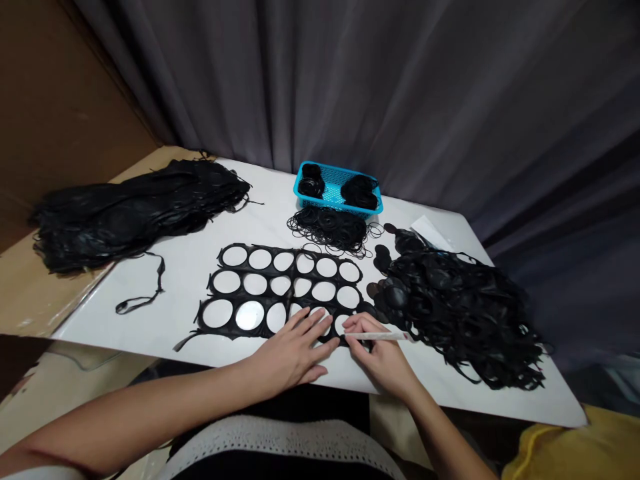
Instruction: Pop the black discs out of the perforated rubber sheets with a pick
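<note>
A black sheet [273, 282] with three rows of large round holes lies flat on the white table, whose surface shows through the holes. My left hand [297, 347] rests on its lower right part, fingers spread and holding nothing. At the sheet's lower right corner, my right hand [376, 347] is closed around a thin white pen-like tool [390, 336]. The tool's tip points left, close to the sheet's bottom edge. Several black discs [383, 257] lie beside the sheet on the right.
A blue basket [334, 193] with black bundles stands at the back, black rings [330, 228] before it. Black sheets [135, 213] are stacked at left, near a loose black strip [150, 293]. A heap of black scraps [465, 320] covers the right side of the white table [170, 327].
</note>
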Demonstrator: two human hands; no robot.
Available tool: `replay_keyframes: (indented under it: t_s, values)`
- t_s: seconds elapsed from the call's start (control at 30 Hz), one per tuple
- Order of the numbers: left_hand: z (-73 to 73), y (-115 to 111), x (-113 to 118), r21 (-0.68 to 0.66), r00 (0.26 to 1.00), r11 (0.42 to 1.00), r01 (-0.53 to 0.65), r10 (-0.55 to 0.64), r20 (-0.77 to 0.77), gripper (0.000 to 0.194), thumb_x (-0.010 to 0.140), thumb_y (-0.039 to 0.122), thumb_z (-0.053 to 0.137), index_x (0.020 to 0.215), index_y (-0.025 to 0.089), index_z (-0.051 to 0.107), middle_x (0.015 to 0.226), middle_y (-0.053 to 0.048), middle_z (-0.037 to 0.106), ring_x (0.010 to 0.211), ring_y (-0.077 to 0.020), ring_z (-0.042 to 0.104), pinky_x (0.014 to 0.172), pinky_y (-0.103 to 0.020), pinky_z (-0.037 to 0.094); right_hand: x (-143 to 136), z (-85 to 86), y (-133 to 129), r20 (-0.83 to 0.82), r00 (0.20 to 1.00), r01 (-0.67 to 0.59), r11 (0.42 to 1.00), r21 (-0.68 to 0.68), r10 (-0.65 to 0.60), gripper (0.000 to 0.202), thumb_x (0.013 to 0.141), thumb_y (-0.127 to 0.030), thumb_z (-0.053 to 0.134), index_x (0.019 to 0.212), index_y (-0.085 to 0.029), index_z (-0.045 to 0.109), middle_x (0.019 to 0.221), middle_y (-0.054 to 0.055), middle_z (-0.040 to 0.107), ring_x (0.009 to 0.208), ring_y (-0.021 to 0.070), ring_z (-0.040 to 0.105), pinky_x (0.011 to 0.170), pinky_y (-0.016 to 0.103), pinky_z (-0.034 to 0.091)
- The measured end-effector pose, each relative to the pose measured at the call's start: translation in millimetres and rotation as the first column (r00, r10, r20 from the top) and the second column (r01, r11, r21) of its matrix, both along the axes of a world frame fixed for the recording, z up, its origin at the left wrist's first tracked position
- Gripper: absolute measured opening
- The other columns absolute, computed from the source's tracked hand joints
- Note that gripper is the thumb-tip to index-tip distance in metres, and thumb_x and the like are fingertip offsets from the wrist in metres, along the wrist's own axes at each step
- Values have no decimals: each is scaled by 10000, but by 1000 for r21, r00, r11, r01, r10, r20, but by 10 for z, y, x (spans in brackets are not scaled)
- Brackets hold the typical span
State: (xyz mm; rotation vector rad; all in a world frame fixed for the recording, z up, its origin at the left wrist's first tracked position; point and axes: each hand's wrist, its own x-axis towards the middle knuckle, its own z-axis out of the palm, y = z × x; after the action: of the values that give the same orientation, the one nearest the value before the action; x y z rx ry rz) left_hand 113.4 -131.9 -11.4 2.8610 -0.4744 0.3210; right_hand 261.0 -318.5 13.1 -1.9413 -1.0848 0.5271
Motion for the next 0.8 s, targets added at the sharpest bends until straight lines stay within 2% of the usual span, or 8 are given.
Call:
replay_keyframes:
  t_s: [0.17, 0.3, 0.4, 0.47, 0.5, 0.57, 0.7, 0.8]
  values:
    - [-31, 6, 3, -27, 1000, 1000, -9, 9, -16, 562, 940, 472, 641, 1425, 227, 498, 1527, -165, 427, 1459, -420, 291, 1152, -638, 235, -98, -25, 7, 143, 988, -59, 998, -7, 60, 153, 963, -195, 491, 831, -234, 558, 1032, 78, 650, 972, 223, 629, 830, 352, 517]
    - [-34, 23, 12, -40, 999, 999, -2, 1, -44, 569, 916, 480, 668, 1407, 229, 525, 1543, -163, 404, 1466, -469, 235, 1124, -694, 243, -25, -43, -56, 435, 890, -116, 990, -75, 137, 226, 943, -133, 457, 1084, -224, 608, 1112, 117, 692, 1032, 281, 627, 882, 430, 485]
    - [-25, 31, 6, -38, 998, 999, 3, -5, -60, 555, 928, 470, 656, 1409, 225, 526, 1532, -164, 418, 1455, -494, 238, 1107, -711, 260, 391, 34, -161, 615, 775, 205, 979, -21, -149, 244, 949, -192, 431, 1110, -195, 614, 1102, 155, 700, 974, 307, 633, 867, 450, 464]
    - [-15, 30, -12, -33, 998, 999, 7, -9, -69, 552, 940, 481, 635, 1415, 224, 520, 1529, -167, 422, 1441, -509, 260, 1095, -721, 268, 770, 132, -182, 648, 661, 463, 885, 42, -377, 200, 950, -255, 430, 993, -200, 618, 992, 156, 715, 844, 300, 640, 770, 417, 460]
    - [-2, 28, -23, -29, 997, 1000, 8, -10, -76, 560, 942, 494, 628, 1419, 224, 514, 1529, -167, 422, 1434, -512, 270, 1093, -726, 266, 947, 187, -154, 623, 651, 526, 849, 41, -433, 179, 940, -276, 448, 951, -214, 615, 953, 139, 723, 795, 290, 639, 727, 393, 453]
    - [58, 32, -42, -29, 996, 999, 14, -16, -89, 585, 936, 527, 625, 1421, 222, 509, 1525, -163, 428, 1423, -507, 297, 1098, -720, 266, 1216, 287, 7, 540, 724, 512, 859, -2, -430, 155, 916, -324, 493, 849, -239, 604, 861, 99, 729, 724, 269, 633, 676, 361, 438]
    - [322, 144, -16, -156, 994, 986, 56, -71, -88, 497, 971, 482, 589, 1394, 228, 528, 1455, -130, 508, 1344, -346, 474, 1133, -529, 358, 1394, 376, 705, 315, 924, 236, 972, -19, -218, 220, 914, -397, 528, 760, -248, 579, 755, 46, 712, 710, 235, 644, 665, 325, 454]
    - [499, 446, 63, -289, 998, 955, -66, 60, -30, 346, 1013, 353, 522, 1333, 232, 572, 1352, -101, 580, 1201, -238, 574, 1020, -365, 474, 1420, 342, 1306, 285, 952, 100, 993, 67, -115, 209, 948, -356, 477, 802, -237, 567, 796, 49, 720, 723, 222, 656, 669, 320, 474]
